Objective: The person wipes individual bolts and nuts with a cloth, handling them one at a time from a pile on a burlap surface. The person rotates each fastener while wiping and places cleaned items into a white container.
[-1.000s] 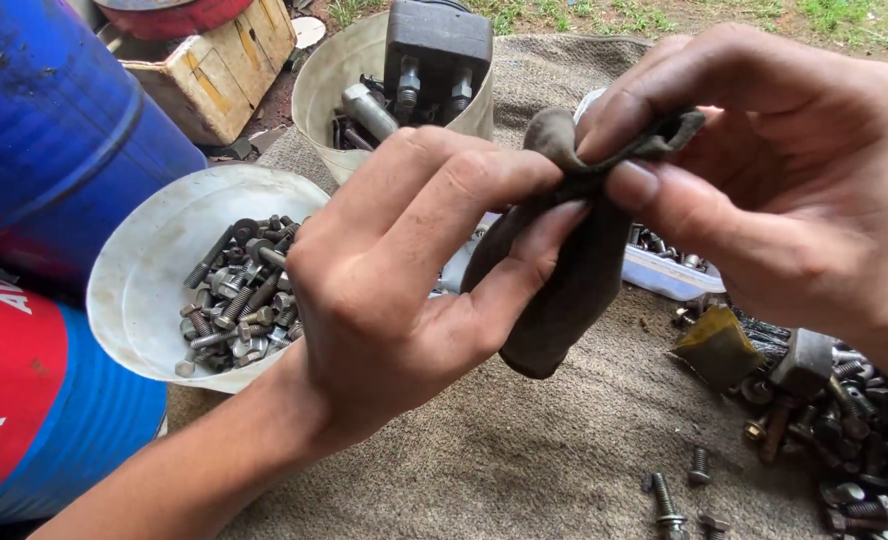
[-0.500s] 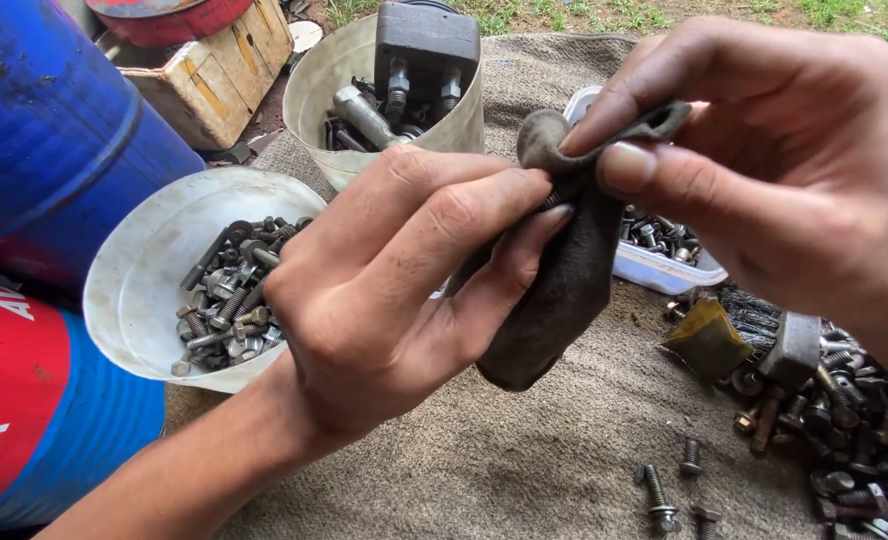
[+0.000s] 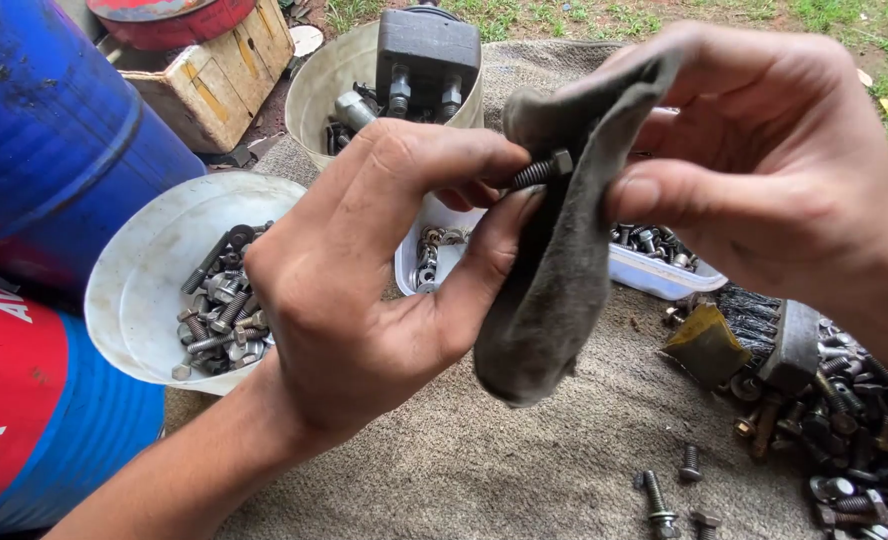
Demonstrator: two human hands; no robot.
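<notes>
My left hand (image 3: 364,270) pinches a threaded bolt (image 3: 542,170) between thumb and fingers, its hex head pointing right. My right hand (image 3: 764,160) holds a dirty grey rag (image 3: 554,270) draped over its fingers, right beside the bolt's head. The rag hangs down in the middle of the view over a burlap sheet (image 3: 524,460). Both hands are raised above the ground.
A white bowl (image 3: 139,290) of bolts sits at left, beside a blue drum (image 3: 54,130). A beige bucket (image 3: 329,75) with large parts stands behind. A clear tray (image 3: 664,275) of hardware, a wire brush (image 3: 764,340) and loose bolts (image 3: 854,440) lie at right.
The bolt has come out of the rag and now shows bare in my left fingers. The right hand has lifted the rag higher and to the right.
</notes>
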